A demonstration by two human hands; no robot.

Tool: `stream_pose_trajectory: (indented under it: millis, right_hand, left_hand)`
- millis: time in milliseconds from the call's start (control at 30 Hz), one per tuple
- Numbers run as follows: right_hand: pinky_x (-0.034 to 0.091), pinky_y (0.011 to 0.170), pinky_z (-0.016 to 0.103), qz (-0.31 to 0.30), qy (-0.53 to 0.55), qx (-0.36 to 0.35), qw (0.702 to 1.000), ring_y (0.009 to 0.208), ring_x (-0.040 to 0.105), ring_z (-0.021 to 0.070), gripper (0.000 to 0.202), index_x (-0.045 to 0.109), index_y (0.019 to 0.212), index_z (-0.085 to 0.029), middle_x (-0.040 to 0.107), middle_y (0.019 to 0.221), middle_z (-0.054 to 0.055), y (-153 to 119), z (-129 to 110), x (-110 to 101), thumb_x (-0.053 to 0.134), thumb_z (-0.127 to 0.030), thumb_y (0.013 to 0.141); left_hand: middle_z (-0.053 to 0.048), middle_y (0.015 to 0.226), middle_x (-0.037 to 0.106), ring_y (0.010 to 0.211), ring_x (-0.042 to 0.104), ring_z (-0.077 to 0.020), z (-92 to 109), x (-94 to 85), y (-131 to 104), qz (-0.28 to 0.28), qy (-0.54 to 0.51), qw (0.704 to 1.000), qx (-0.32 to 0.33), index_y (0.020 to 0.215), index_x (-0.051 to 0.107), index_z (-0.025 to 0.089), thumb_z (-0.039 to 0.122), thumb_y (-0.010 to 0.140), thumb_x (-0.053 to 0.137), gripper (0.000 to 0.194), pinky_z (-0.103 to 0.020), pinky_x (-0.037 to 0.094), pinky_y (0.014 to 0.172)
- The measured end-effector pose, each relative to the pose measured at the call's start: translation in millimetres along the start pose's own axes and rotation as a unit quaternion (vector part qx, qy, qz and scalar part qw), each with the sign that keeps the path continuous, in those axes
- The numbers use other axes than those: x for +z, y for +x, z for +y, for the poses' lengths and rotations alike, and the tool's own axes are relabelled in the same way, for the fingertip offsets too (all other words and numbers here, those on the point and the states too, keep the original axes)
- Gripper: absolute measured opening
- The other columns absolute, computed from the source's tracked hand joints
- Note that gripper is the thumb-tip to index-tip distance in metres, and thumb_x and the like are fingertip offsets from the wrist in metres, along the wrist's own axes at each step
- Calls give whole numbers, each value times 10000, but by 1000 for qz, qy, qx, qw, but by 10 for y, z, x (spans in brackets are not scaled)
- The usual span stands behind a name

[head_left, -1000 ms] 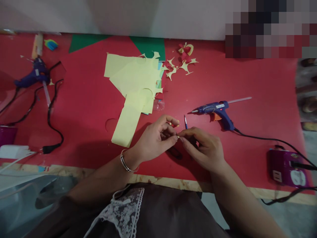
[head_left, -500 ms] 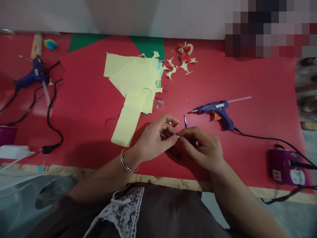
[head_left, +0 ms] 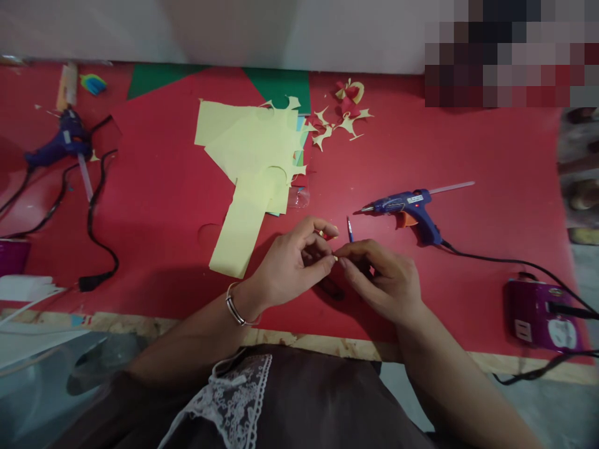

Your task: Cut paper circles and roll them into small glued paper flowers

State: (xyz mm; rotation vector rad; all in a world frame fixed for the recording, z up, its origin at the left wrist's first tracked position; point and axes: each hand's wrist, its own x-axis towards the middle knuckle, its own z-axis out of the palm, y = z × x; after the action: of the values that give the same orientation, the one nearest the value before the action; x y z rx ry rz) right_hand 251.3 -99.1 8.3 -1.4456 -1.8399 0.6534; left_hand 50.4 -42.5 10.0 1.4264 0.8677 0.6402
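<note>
My left hand (head_left: pixel 299 265) and my right hand (head_left: pixel 386 280) meet over the red table, fingertips nearly touching. Between them is a tiny pale yellow piece (head_left: pixel 336 258), apparently paper, pinched by both hands; its shape is mostly covered. Under the curled fingers of my left hand shows a small red and yellow piece (head_left: pixel 322 234). Just beyond the fingertips lies a thin blue stick-like tool (head_left: pixel 350 229), partly hidden by my right hand. A blue glue gun (head_left: pixel 407 209) with an orange trigger and a clear glue stick rests to the right.
Yellow paper sheets (head_left: pixel 248 143) lie ahead, with cut scraps (head_left: pixel 346 121) beside them. A second glue gun (head_left: pixel 70 137) and black cables (head_left: pixel 96 231) occupy the left. At right, the glue gun's cord runs to a purple box (head_left: pixel 543 315). A pale wall (head_left: pixel 224 31) borders the table's far side.
</note>
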Motion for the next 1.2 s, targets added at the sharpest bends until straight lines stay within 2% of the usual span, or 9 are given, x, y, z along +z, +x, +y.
stream_pose_trajectory:
  millis: [200, 400, 667, 800, 967, 1100, 1200]
  right_hand:
    - [509, 553, 229, -3, -3, -23, 1000, 550, 647, 105, 98, 742, 1002, -219, 789, 792, 5, 9, -2, 3, 648, -245, 995]
    - [502, 534, 231, 4, -14, -33, 999, 523, 626, 103, 128, 742, 965, -218, 780, 760, 3, 14, -3, 1, 625, -260, 994]
    - [490, 525, 239, 26, -15, -28, 999, 510, 604, 104, 128, 725, 914, -228, 756, 725, -6, 4, 6, 12, 616, -255, 978]
    - [495, 527, 249, 37, -17, -3, 999, 501, 595, 107, 124, 724, 900, -232, 750, 719, -7, 9, -18, 15, 619, -256, 963]
    - [447, 499, 233, 62, -21, 4, 998, 466, 545, 86, 87, 706, 898, -228, 719, 681, -31, 9, -12, 23, 636, -234, 949]
    - [419, 504, 228, 65, -21, 41, 997, 511, 571, 96, 77, 704, 892, -223, 706, 684, -27, 18, 38, 11, 640, -234, 934]
    - [418, 518, 229, 45, -35, 76, 995, 540, 597, 107, 81, 717, 894, -220, 710, 696, -19, 32, 107, 7, 647, -249, 921]
  left_hand:
    - [8, 861, 714, 773, 692, -124, -5, 13, -12, -1, -1, 1000, -10, 1162, 558, 226, 213, 881, 691, 312, -226, 518, 687]
    - [13, 853, 710, 752, 680, -117, 17, 13, -21, -2, 18, 1000, 7, 1157, 563, 224, 201, 877, 688, 308, -225, 514, 677]
    - [-3, 863, 743, 744, 698, -118, 7, 21, -31, 13, 24, 1000, 12, 1166, 579, 214, 203, 892, 691, 297, -229, 541, 681]
    - [-4, 864, 754, 742, 701, -121, 6, 25, -25, 26, 19, 999, 12, 1165, 575, 214, 212, 900, 696, 292, -239, 558, 691]
    - [-25, 911, 770, 796, 733, -134, -24, 9, -9, 44, 19, 999, 5, 1181, 595, 211, 223, 934, 683, 263, -244, 571, 703]
    - [-59, 1021, 769, 905, 726, -158, -59, -42, 28, 97, 115, 988, 30, 1178, 653, 203, 191, 974, 632, 206, -290, 583, 789]
    - [-71, 1042, 761, 962, 668, -205, -68, -81, 76, 121, 272, 952, 76, 1097, 682, 198, 139, 978, 609, 152, -383, 551, 898]
